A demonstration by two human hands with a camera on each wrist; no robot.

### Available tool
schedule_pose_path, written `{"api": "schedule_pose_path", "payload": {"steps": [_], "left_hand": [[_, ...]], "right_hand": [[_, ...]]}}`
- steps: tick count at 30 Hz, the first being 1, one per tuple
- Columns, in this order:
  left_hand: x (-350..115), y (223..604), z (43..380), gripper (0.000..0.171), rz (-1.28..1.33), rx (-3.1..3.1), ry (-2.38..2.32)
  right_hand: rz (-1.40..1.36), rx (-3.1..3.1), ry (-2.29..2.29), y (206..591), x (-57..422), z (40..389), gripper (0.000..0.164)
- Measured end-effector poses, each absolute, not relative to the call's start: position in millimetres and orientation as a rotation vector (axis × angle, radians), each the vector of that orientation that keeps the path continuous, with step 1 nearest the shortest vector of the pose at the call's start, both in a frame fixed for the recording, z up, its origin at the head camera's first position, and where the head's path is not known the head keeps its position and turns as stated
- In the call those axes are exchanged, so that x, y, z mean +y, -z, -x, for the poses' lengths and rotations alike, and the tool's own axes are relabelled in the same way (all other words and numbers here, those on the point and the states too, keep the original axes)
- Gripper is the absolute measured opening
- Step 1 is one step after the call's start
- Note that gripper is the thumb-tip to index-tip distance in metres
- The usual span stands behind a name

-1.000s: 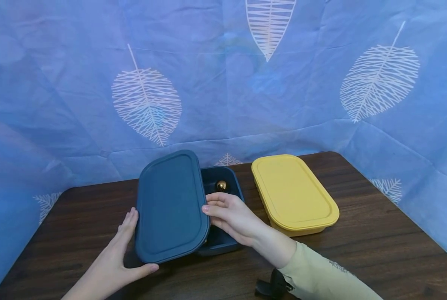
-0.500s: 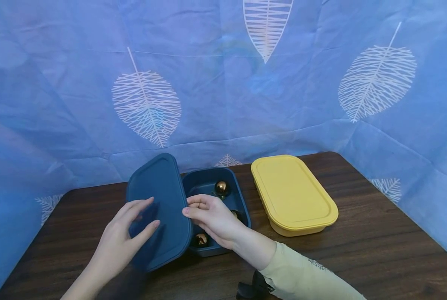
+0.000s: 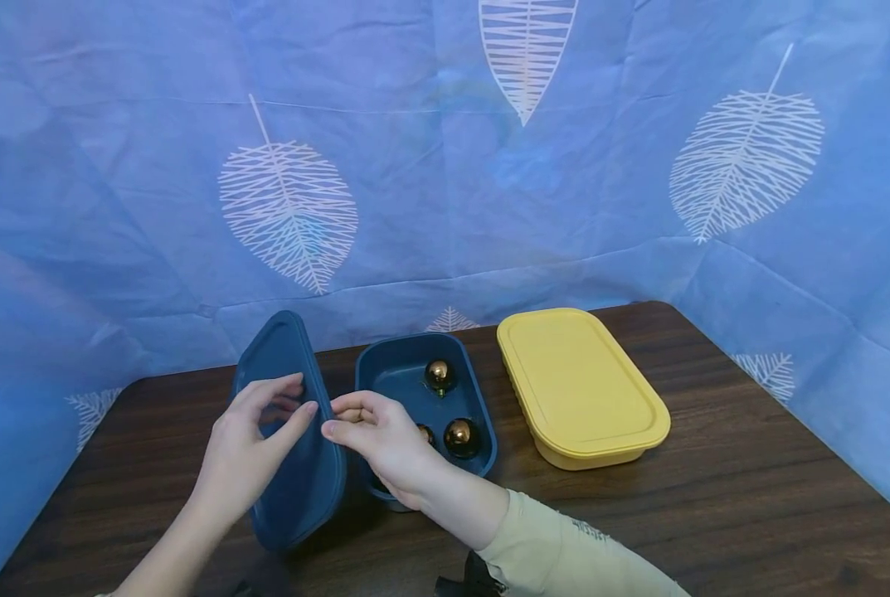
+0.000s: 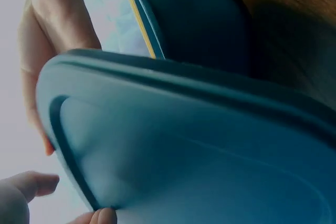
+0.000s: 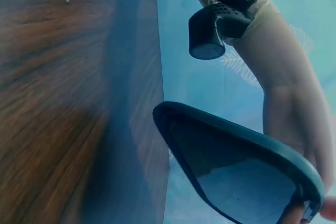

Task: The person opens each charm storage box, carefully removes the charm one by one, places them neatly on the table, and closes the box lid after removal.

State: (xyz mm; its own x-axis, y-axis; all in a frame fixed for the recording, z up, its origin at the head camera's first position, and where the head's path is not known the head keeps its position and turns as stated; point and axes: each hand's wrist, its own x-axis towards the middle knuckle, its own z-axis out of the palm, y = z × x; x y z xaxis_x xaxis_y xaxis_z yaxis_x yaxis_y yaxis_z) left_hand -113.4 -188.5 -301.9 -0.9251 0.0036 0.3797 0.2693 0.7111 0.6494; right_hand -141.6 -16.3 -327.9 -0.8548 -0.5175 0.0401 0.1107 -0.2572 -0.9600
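Note:
My right hand (image 3: 396, 448) pinches the right edge of a dark blue lid (image 3: 303, 489), which is tilted steeply above the table. My left hand (image 3: 239, 448) is in front of the lid's outer face, fingers loosely bent and thumb apart. In the left wrist view, a left fingertip (image 4: 106, 216) appears at the lid's surface; contact is hard to tell. Right of the lid sits its matching blue container (image 3: 407, 383), uncovered. Several shiny dark bronze balls lie inside, including one ball (image 3: 439, 376) at the back and another ball (image 3: 462, 437) nearer; my right hand partly hides the rest.
A yellow container with its lid on (image 3: 582, 381) stands to the right of the blue one on the dark wooden table (image 3: 751, 481). Behind hangs a blue cloth (image 3: 430, 207) with white leaf prints. A black wrist camera (image 5: 210, 38) is strapped to the left arm.
The lid has come off the blue container, moving left and tilting up in my right hand, revealing the balls. My left hand has left the lid's left edge and come round to its face.

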Motion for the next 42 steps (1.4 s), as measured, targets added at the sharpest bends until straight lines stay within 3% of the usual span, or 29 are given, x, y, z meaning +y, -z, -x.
{"api": "schedule_pose_path", "payload": {"steps": [12, 18, 34, 42], "left_hand": [[-206.5, 291.7, 110.8, 0.043, -0.298, -2.413, 1.144], [-212.0, 290.9, 112.1, 0.053, -0.404, -2.362, 1.226], [-230.1, 285.3, 106.0, 0.035, -0.471, -2.242, 1.262], [-244.3, 287.9, 105.7, 0.042, -0.599, -2.224, 1.233]], "right_hand": [[0.700, 1.804, 2.091, 319.6, -47.4, 129.6, 0.028], [0.750, 1.839, 2.077, 316.6, -55.8, 125.5, 0.028], [0.896, 1.932, 2.009, 320.2, -77.8, 120.2, 0.026], [0.889, 1.823, 1.980, 327.2, -82.2, 121.3, 0.031]]}}
